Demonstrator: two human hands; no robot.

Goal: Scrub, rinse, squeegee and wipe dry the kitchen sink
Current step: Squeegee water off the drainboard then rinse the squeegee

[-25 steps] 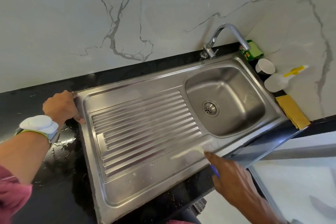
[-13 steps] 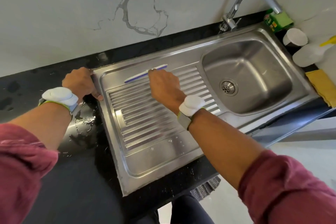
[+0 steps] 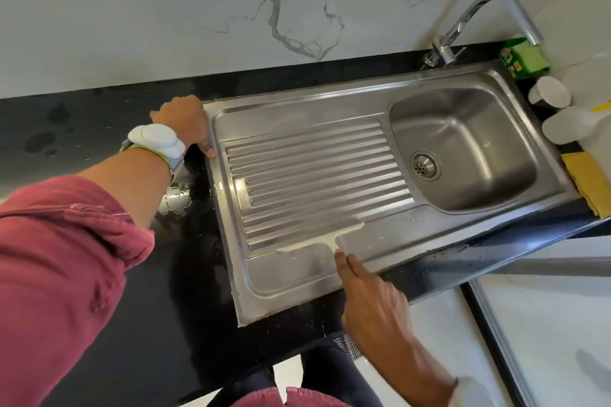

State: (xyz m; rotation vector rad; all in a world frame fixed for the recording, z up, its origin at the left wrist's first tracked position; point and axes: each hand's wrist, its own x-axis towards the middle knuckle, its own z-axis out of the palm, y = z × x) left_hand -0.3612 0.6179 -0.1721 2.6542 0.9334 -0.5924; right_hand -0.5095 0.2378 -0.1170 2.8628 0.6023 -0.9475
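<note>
Bracing the sink (image 3: 330, 102) at its far left rim, the left hand (image 3: 185, 122) curls fingers over the edge, apparently for steadiness, while the right hand (image 3: 370, 294) grips the squeegee (image 3: 322, 238) handle, forefinger extended, blade lying across the drainboard's near ribs.

The left arm reaches in from 8 o'clock toward 1 o'clock, its red sleeve pushed up above the elbow and a white band round the wrist. The left hand (image 3: 183, 120) lies knuckles up, fingers curled over and out of sight, thumb stretched toward 5 o'clock. The right forearm comes in bare from 5 o'clock, a white band at the wrist near the bottom edge. The right hand (image 3: 375, 299) points toward 11 o'clock, back of the hand up, forefinger stretched straight ahead, the other fingers folded under and gripping a handle.
</note>
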